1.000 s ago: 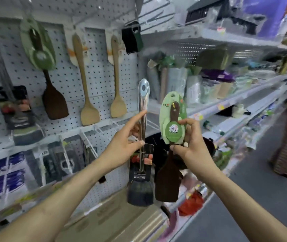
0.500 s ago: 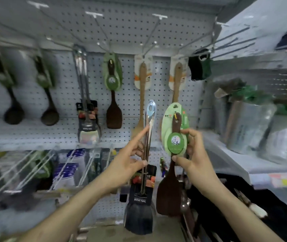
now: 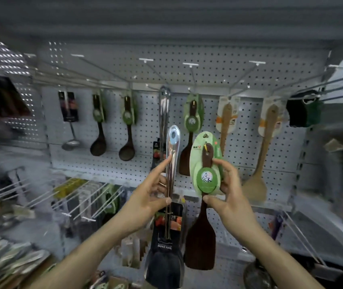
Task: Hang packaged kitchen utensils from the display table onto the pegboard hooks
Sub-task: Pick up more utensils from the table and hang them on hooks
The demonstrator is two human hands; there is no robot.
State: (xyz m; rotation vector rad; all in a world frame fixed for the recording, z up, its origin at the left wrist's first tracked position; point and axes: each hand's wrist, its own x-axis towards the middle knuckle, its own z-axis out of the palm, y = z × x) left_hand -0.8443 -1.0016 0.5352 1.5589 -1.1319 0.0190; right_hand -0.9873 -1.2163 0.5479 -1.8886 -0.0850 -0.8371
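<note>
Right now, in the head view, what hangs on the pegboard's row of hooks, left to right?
Steel ladle, dark ladle, second dark ladle, steel turner, green-carded dark spatula, wooden spatula, second wooden spatula, black-and-green bundle.

Pegboard (image 3: pixel 208 76): pale grey-white, regular grid of dark holes. Turner (image 3: pixel 172 147): mirror-bright silver handle, black head. Its card (image 3: pixel 167 232): black, with a red-and-orange picture and white lettering. Spatula (image 3: pixel 200 245): dark brown. Its backing (image 3: pixel 197 155): light green. Round label (image 3: pixel 207 177): darker green, white characters. Ladles (image 3: pixel 126 152): dark brown. Paddles (image 3: pixel 255 185): pale tan. Their tags (image 3: pixel 220 119): white with an orange band.
</note>
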